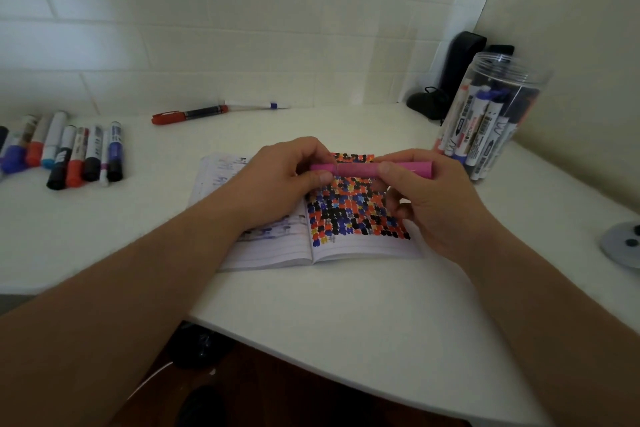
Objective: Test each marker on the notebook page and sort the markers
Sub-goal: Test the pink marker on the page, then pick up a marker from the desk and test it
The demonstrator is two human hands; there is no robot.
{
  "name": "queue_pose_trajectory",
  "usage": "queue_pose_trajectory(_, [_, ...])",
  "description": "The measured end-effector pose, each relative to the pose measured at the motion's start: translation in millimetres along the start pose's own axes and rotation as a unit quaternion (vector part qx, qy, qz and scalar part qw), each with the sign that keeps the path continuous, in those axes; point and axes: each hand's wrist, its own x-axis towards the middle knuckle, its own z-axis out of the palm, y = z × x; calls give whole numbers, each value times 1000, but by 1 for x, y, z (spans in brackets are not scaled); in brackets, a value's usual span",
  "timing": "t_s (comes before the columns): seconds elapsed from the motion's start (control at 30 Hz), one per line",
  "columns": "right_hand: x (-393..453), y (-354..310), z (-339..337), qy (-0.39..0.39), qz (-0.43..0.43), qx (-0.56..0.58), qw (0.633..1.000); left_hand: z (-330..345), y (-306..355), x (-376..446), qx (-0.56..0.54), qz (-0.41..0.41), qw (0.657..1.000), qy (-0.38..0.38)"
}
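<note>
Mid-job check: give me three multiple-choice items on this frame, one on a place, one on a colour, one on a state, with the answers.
1. Where does the jar of markers stand?
A. right of the notebook
B. left of the notebook
C. on the notebook

2. What colour is the marker in the hands?
A. green
B. pink
C. yellow

3. How is that marker held?
A. by the left hand alone
B. it lies loose on the page
C. by both hands, level above the page

Answers:
1. A, the jar stands at the table's right, near the wall corner.
2. B, its whole barrel shows pink.
3. C, the left hand pinches one end and the right hand grips the other, with the marker level over the coloured page.
</note>
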Motion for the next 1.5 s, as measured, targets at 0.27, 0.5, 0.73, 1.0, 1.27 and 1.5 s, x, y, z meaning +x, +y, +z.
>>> queue_pose_trajectory(0.27, [2,7,10,0,-17,35,999,-2,1,-4,2,29,998,49])
queue_pose_trajectory(0.5, [2,12,11,19,-48,4,999,0,4,-7,58,46,996,53])
queue_pose_trajectory(0.73, [-4,9,15,56,-90,-97,990,-1,13,-11,235,117,963,59])
queue_pose_trajectory(1.0, [-19,16,24,-64,-241,-386,888,-113,-26,-57,400,-113,890,186])
queue_pose_trajectory(1.27, [-15,28,38,-56,-338,-448,826,-137,-49,-96,543,-165,819,80])
queue_pose_trajectory(1.5, [-12,27,28,-56,-304,-423,852,-138,-60,-64,611,-232,754,69])
